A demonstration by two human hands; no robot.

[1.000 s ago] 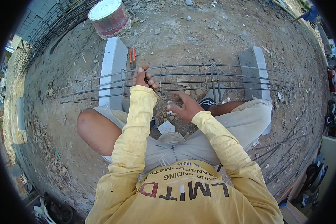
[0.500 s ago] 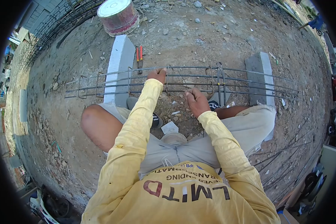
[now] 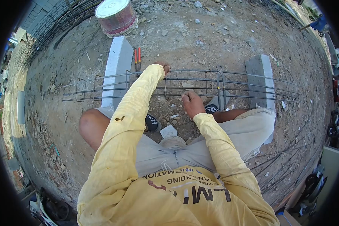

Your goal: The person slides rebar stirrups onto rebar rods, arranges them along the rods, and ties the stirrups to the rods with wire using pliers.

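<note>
A long rebar cage [image 3: 237, 79] of thin rods and square stirrups lies across two blocks in front of me. My left hand [image 3: 164, 66] is bent over its far rod beside a middle stirrup [image 3: 165, 87]; the fingers look curled, but the sleeve and wrist hide most of them. Closer to me, my right hand [image 3: 193, 103] is closed with thumb and fingers together, just on my side of the near rod. Whatever it pinches is too small to make out. Pincers [image 3: 221, 83] with dark handles hang on the cage to the right of that hand.
A pale block [image 3: 116, 67] supports the cage at left, a grey block [image 3: 258, 81] at right. Red-handled pliers [image 3: 137, 56] lie beyond the cage. Behind the left block stands a red-and-white bucket [image 3: 116, 19]. Loose rods [image 3: 286, 158] lie at lower right on stony ground.
My left hand has reached farther out, over the far rod, its forearm now covering part of the cage. My right hand has drawn slightly back toward me and left, still closed.
</note>
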